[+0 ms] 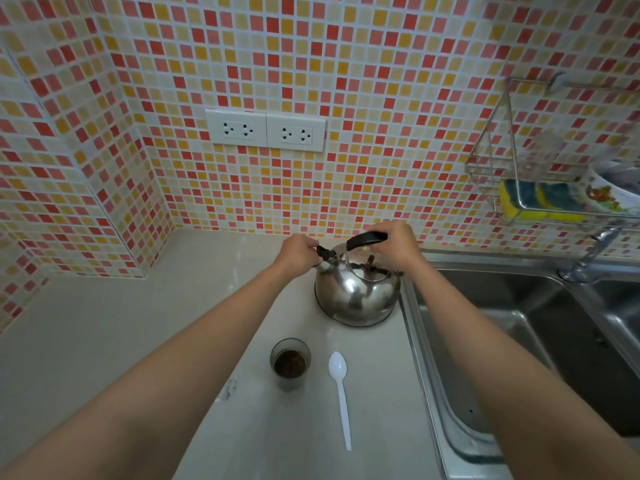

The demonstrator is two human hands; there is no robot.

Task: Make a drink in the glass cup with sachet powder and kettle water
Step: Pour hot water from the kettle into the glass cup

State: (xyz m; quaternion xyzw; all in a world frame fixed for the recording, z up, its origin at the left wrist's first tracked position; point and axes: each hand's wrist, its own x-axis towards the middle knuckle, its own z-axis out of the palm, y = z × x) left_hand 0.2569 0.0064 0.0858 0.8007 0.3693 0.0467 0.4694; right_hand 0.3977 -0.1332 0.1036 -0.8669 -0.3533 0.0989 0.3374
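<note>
The steel kettle (356, 292) looks rigid, slick-sided and probably heavy with water — right hand (394, 245) closed round its black handle (365, 239), left hand (298, 252) pinching the spout cap (323, 252).

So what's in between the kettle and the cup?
Nothing: the head view shows only bare countertop between the kettle and the glass cup. The white spoon lies off to the cup's right.

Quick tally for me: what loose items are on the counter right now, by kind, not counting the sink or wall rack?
Kettle: 1, steel, with the left hand at its spout cap and the right hand on its handle
Glass cup: 1, dark powder inside
Plastic spoon: 1, white
Total: 3
</note>
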